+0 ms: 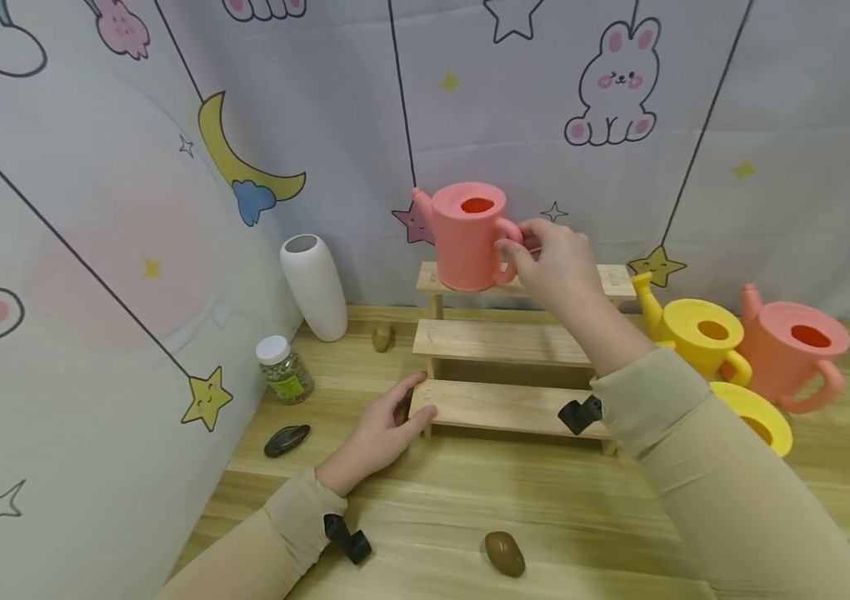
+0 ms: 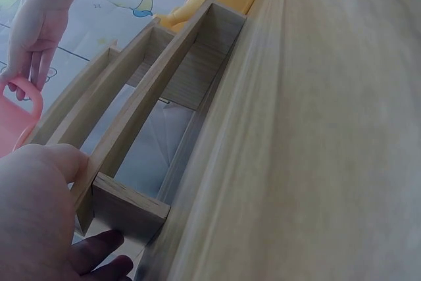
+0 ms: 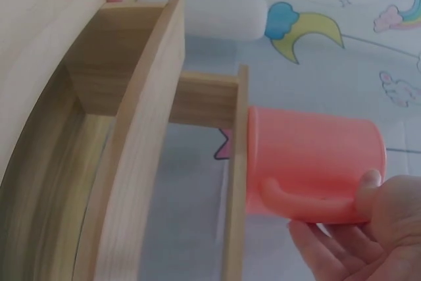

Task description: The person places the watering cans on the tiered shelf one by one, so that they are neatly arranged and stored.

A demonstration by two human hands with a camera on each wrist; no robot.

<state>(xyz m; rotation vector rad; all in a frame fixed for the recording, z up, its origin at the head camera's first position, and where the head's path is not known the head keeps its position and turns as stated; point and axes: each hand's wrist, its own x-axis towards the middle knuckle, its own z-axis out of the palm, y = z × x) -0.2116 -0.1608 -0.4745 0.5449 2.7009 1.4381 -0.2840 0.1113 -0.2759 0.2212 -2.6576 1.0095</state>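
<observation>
- Right hand [image 1: 560, 262]: we see thumb and fingers pinching the handle [image 1: 509, 227] of the pink watering can [image 1: 462, 246].
- Can upright, long axis vertical; spout [image 1: 422, 204] to our left, handle right. It sits at the left part of the top board [image 1: 616, 279], base apparently meeting the wood.
- Left hand [image 1: 383, 429] grips the lowest board's left end on the wooden stand [image 1: 500, 340].
- Head view alone gives us spout and top opening; right wrist view, the base side-on against the board.
- Board's left edge near the can; rightward it runs behind the wrist. Open gap leftward, toward the white vase [image 1: 316, 292].
</observation>
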